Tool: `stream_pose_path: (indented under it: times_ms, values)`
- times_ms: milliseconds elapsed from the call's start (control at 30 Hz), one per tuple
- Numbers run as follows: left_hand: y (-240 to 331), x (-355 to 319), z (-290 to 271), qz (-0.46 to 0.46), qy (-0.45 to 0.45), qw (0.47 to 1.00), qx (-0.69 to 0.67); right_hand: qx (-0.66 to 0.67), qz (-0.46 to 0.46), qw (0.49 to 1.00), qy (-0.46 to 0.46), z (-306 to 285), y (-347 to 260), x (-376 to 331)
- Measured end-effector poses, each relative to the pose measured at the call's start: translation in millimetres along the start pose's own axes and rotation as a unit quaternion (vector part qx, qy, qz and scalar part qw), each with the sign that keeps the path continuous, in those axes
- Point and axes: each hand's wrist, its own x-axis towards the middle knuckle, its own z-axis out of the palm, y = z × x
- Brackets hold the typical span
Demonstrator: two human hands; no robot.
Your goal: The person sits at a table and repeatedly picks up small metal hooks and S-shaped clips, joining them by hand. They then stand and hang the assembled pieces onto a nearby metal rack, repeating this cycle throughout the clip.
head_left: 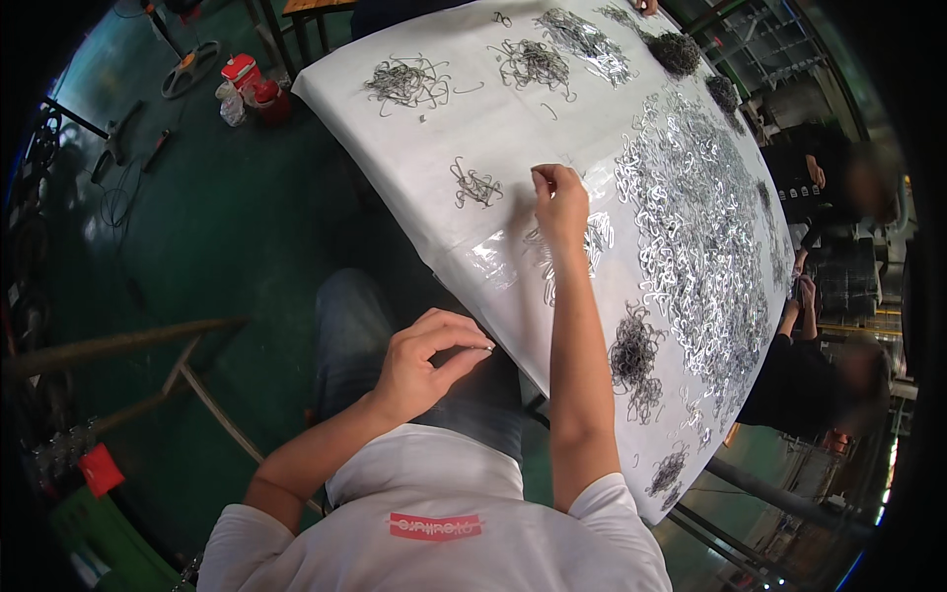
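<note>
My right hand (pixel 558 200) reaches out over the white table (pixel 513 128), fingertips pinched together; whether a small wire hook is between them I cannot tell. A small dark tangle of wire hooks (pixel 475 185) lies just left of it, and shiny hooks (pixel 592 237) lie under the wrist. My left hand (pixel 429 360) hovers over my lap at the table's near edge, thumb and fingers curled toward each other; what it holds is too small to see. A broad heap of shiny metal hooks (pixel 691 227) covers the right side of the table.
More hook piles (pixel 409 81) (pixel 533 64) sit at the table's far end, darker tangles (pixel 636 355) near its front. Other people sit at the right (pixel 809 375). Red containers (pixel 252 84) stand on the green floor, a wooden frame (pixel 148 345) to the left.
</note>
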Motion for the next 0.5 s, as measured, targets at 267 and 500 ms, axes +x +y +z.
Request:
stream_pose_path:
  times_ms: [267, 500]
  values:
    - [3.5, -8.4, -0.9, -0.004, 0.0, 1.0, 0.003, -0.168, -0.075, 0.962, -0.2, 21.0, -19.7, 20.0]
    - [5.9, -19.1, 0.5, -0.033, 0.011, 0.999, -0.029, -0.212, -0.052, 0.964, -0.155, 14.2, -18.5, 48.9]
